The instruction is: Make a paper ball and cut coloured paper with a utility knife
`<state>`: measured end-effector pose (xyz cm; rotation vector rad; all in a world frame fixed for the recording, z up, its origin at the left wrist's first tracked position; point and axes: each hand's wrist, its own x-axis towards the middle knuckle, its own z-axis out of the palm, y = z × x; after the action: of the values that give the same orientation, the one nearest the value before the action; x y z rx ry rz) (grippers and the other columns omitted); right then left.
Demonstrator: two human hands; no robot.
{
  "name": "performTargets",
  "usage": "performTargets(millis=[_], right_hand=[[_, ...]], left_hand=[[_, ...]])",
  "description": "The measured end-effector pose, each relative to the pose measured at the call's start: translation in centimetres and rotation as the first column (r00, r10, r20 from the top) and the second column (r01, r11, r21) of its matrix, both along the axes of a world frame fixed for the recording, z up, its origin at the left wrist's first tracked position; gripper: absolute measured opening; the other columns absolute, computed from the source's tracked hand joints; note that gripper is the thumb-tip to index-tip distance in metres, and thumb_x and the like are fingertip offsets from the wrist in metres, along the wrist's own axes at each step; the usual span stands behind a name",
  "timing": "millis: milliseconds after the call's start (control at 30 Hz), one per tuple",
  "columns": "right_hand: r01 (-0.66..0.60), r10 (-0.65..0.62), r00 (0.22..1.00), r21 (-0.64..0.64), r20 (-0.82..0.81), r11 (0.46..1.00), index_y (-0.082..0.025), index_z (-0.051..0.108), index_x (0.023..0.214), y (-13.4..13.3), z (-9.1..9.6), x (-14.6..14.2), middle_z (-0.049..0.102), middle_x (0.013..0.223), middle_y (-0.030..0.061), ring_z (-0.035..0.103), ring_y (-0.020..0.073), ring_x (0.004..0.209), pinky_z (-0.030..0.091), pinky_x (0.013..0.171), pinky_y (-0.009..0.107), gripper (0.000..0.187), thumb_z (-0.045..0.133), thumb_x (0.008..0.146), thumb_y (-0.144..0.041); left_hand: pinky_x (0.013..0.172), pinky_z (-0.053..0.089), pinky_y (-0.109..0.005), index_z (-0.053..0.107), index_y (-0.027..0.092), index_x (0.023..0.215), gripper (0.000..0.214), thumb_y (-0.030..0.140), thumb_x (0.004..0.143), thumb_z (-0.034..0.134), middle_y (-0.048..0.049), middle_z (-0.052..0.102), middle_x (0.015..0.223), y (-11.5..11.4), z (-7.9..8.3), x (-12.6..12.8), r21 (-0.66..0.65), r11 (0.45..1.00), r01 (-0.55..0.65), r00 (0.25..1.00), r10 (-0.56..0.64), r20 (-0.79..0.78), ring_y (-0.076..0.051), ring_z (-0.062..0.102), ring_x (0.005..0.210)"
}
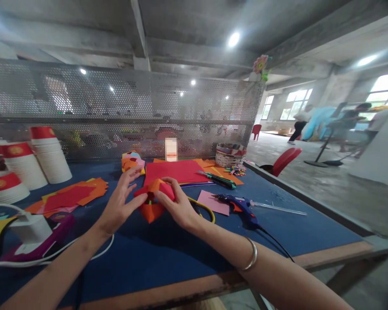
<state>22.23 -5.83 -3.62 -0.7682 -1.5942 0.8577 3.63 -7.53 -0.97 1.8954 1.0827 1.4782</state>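
Over the near middle of the table is a folded red and orange paper piece (152,212), hollow inside, with a small green bit showing within. My right hand (179,206) grips its right side, thumb at the opening and fingers behind the far edge. My left hand (123,200) has its fingers spread apart, and only the thumb meets the piece's left side. Behind it lies a stack of red paper (174,171) with a green and black utility knife (221,181) on its right. A blue glue gun (237,203) with a clear glue stick (280,208) rests beside a pink paper square (207,199).
Paper cup stacks (53,159) and a purple power strip (60,230) with white cables occupy the left. Loose orange and red sheets (71,196) lie nearby. A woven basket (229,156) stands against the perforated metal screen (181,107). People are far right.
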Motion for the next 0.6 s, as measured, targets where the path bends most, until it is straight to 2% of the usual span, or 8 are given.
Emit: performTargets(millis=[133, 233, 333, 467, 600], right_hand=[[-0.006, -0.005, 0.994, 0.098, 0.11, 0.995, -0.027, 0.06, 0.127, -0.6, 0.1, 0.2, 0.063, 0.133, 0.0095, 0.059, 0.0266, 0.125, 0.043, 0.111, 0.048, 0.049, 0.074, 0.085, -0.048], [0.0, -0.027, 0.986, 0.163, 0.164, 0.987, -0.026, 0.06, 0.129, -0.6, 0.2, 0.3, 0.062, 0.133, 0.0111, 0.058, 0.0276, 0.125, 0.043, 0.111, 0.05, 0.051, 0.076, 0.085, -0.046], [0.036, -0.072, 0.982, 0.2, 0.174, 0.979, -0.026, 0.056, 0.132, -0.3, 0.3, 0.5, 0.061, 0.132, 0.012, 0.058, 0.0289, 0.126, 0.044, 0.111, 0.053, 0.055, 0.076, 0.085, -0.046], [0.072, -0.114, 0.981, 0.252, 0.157, 0.965, -0.027, 0.054, 0.131, -0.2, 0.6, 0.5, 0.057, 0.133, 0.0126, 0.055, 0.0287, 0.127, 0.042, 0.113, 0.055, 0.048, 0.071, 0.09, -0.043], [0.049, -0.101, 0.983, 0.309, 0.155, 0.95, -0.026, 0.055, 0.131, -0.3, 0.9, 0.4, 0.052, 0.134, 0.0125, 0.051, 0.0269, 0.132, 0.037, 0.118, 0.052, 0.043, 0.068, 0.092, -0.038]], left_hand=[[0.116, 0.043, -0.055, 0.045, 0.03, 0.144, 0.062, 0.031, 0.085, 0.064, -0.0103, 0.047, 0.154, 0.0, -0.3, -0.1, 0.084, 0.994, 0.063, 0.977, -0.045, -0.207, -0.032, 0.05, 0.14], [0.119, 0.041, -0.052, 0.049, 0.028, 0.142, 0.055, 0.024, 0.087, 0.058, -0.0092, 0.055, 0.145, 0.0, -1.0, 0.3, 0.206, 0.976, 0.066, 0.949, 0.002, -0.315, -0.028, 0.055, 0.134], [0.121, 0.038, -0.051, 0.052, 0.027, 0.139, 0.05, 0.022, 0.089, 0.054, -0.0088, 0.057, 0.141, 0.0, -2.0, 0.7, 0.259, 0.966, 0.016, 0.952, 0.065, -0.3, -0.027, 0.051, 0.136], [0.122, 0.036, -0.05, 0.045, 0.026, 0.143, 0.047, 0.022, 0.097, 0.05, -0.0103, 0.051, 0.144, -0.2, -3.1, 1.3, 0.308, 0.95, -0.051, 0.951, 0.14, -0.276, -0.025, 0.046, 0.14], [0.122, 0.036, -0.052, 0.038, 0.024, 0.145, 0.048, 0.024, 0.098, 0.051, -0.0131, 0.046, 0.146, -0.2, -3.7, 1.9, 0.34, 0.938, -0.063, 0.946, 0.165, -0.279, -0.026, 0.043, 0.141]])
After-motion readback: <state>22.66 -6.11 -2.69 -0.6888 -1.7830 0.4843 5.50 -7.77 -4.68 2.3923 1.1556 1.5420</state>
